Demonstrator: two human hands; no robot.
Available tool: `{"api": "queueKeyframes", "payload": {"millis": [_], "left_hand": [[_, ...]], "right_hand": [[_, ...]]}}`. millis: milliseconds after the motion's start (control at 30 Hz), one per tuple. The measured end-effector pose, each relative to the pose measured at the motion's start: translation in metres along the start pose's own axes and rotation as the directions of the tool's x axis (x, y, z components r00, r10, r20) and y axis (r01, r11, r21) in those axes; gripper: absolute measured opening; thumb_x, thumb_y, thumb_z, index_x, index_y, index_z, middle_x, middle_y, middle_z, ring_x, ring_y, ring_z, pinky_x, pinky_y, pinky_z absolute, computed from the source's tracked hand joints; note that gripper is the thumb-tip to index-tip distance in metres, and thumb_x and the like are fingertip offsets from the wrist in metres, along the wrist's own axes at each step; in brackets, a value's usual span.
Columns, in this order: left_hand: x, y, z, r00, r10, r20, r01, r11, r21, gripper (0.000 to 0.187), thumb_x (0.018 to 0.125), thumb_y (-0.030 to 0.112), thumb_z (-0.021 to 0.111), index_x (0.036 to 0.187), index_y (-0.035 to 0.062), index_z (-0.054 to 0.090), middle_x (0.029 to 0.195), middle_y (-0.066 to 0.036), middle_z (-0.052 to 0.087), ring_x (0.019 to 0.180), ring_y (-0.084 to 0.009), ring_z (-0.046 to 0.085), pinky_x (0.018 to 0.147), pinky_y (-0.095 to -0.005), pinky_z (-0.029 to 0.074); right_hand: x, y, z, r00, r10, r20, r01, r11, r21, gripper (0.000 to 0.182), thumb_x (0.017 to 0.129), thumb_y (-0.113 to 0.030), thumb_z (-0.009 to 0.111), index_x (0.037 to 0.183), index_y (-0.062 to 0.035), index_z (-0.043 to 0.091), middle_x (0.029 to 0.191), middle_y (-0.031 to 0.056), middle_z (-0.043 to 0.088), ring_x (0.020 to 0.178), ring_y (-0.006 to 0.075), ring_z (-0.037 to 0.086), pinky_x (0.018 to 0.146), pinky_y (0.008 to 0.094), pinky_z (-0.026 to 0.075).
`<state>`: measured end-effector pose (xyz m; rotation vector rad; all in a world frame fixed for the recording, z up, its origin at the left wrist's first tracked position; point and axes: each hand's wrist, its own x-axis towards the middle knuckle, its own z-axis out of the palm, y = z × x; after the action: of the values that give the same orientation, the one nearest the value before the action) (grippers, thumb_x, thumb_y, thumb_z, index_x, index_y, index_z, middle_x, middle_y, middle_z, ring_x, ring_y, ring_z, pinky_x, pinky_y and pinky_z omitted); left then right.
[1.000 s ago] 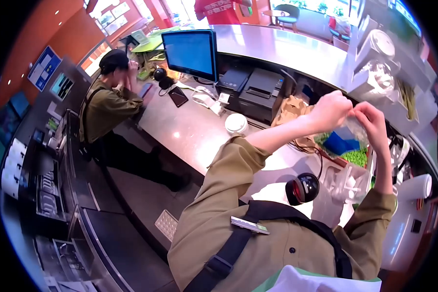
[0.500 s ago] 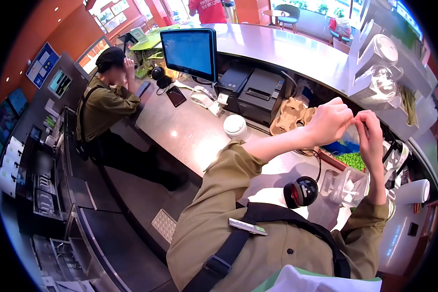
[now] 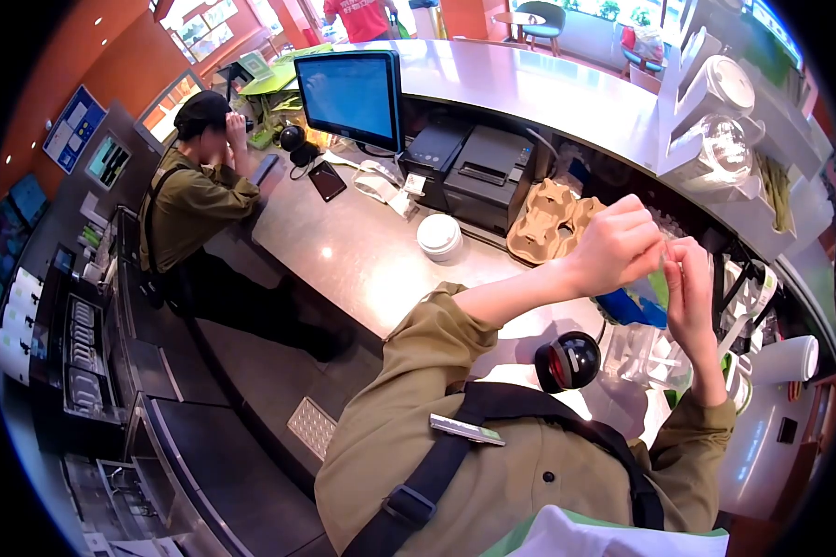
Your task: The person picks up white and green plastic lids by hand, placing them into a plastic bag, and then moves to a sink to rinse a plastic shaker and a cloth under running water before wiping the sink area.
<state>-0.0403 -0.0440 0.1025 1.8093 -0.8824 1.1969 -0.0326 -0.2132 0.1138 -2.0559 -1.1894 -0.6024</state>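
Observation:
Both hands are raised over the right part of the counter, fingertips pinched close together. My left hand is closed, knuckles up. Beside it on the right, my right hand has its fingers pressed together. Whatever lies between the fingertips is too small or see-through to make out. A blue and green packet shows just below and behind the hands. Clear plastic containers lie beneath my right hand. The brown cardboard cup carrier is left of my left hand.
A lidded white cup, a black round scanner, black printers and a monitor stand on the counter. A co-worker leans on it at the left. Cup holders rise at the right.
Both hands have shifted slightly left and down in the view, still close together. Green contents in a tray below them no longer show. The whole view has shifted a little left.

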Motion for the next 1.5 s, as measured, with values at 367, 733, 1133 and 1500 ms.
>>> {"api": "queueKeyframes", "payload": {"millis": [367, 733, 1133, 1500], "left_hand": [[-0.001, 0.000, -0.043, 0.968, -0.252, 0.015, 0.253, 0.963, -0.093, 0.012, 0.075, 0.003, 0.056, 0.065, 0.0005, 0.051, 0.061, -0.005, 0.048, 0.061, -0.0184, 0.043, 0.058, -0.0277, 0.037], [-0.007, 0.011, -0.037, 0.970, -0.159, 0.184, 0.187, 0.971, -0.149, 0.014, 0.075, 0.010, 0.058, 0.066, 0.0023, 0.053, 0.062, -0.008, 0.047, 0.062, -0.0223, 0.044, 0.058, -0.0330, 0.036], [-0.065, -0.019, -0.054, 0.575, -0.723, 0.382, 0.810, 0.567, -0.148, 0.035, 0.090, 0.013, 0.046, 0.124, 0.0035, 0.044, 0.102, -0.007, 0.057, 0.084, -0.0117, 0.055, 0.076, -0.0253, 0.045], [-0.068, 0.006, -0.059, 0.662, -0.406, 0.630, 0.744, 0.462, -0.483, 0.026, 0.083, -0.002, 0.044, 0.105, 0.0001, 0.058, 0.090, -0.008, 0.059, 0.078, -0.0156, 0.053, 0.074, -0.0247, 0.043]], "right_hand": [[-0.021, 0.002, -0.026, 0.982, -0.187, 0.036, 0.190, 0.978, -0.083, 0.014, 0.081, -0.011, 0.054, 0.076, -0.0016, 0.045, 0.077, 0.0130, 0.048, 0.072, 0.0301, 0.046, 0.066, 0.0371, 0.038], [-0.023, -0.009, -0.016, 0.999, -0.009, 0.039, 0.003, 0.986, 0.167, 0.050, 0.071, -0.025, 0.069, 0.107, 0.0024, 0.048, 0.101, 0.0160, 0.053, 0.092, 0.0277, 0.053, 0.076, 0.0348, 0.043], [-0.064, 0.093, 0.034, 0.600, 0.385, 0.701, -0.772, 0.509, 0.381, 0.033, 0.091, -0.029, 0.048, 0.100, 0.0005, 0.060, 0.070, -0.0006, 0.056, 0.058, 0.0113, 0.052, 0.053, 0.0248, 0.043], [-0.021, 0.295, 0.068, 0.379, 0.889, 0.258, -0.409, -0.089, 0.908, 0.017, 0.089, -0.013, 0.047, 0.093, 0.0023, 0.052, 0.084, 0.0127, 0.057, 0.076, 0.0233, 0.060, 0.071, 0.0338, 0.052]]}}
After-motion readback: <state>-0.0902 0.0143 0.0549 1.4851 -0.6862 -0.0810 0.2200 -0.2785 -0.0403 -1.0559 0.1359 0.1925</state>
